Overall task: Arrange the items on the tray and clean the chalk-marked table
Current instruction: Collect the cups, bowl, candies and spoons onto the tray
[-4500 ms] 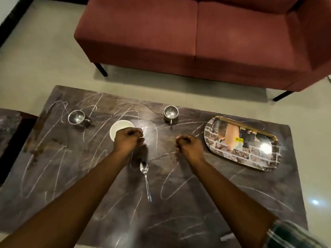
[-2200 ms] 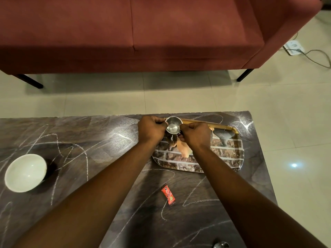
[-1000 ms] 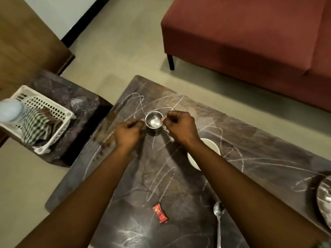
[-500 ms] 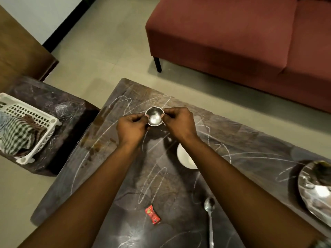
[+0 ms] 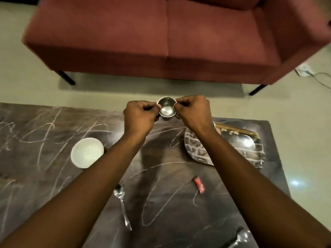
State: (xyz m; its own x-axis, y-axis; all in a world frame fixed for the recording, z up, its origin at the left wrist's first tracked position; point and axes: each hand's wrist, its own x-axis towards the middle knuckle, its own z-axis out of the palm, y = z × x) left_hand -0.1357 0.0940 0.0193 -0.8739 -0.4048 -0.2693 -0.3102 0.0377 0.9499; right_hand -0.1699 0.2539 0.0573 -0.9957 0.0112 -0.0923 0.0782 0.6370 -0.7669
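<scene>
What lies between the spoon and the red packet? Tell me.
Only chalk scribbles on the otherwise bare table lie between the spoon and the red packet, as the head view shows.

Two limbs are visible above the tabletop (image 5: pixel 170 203). Left grip (image 5: pixel 141 115) and right grip (image 5: pixel 194 111): bare, with knuckles and finger creases distinct. Left forearm (image 5: pixel 80 194) and right forearm (image 5: pixel 250 185): bare along the full visible length, each broadening from the wrist toward the near tabletop edge. Blur softens finer surface detail.
</scene>
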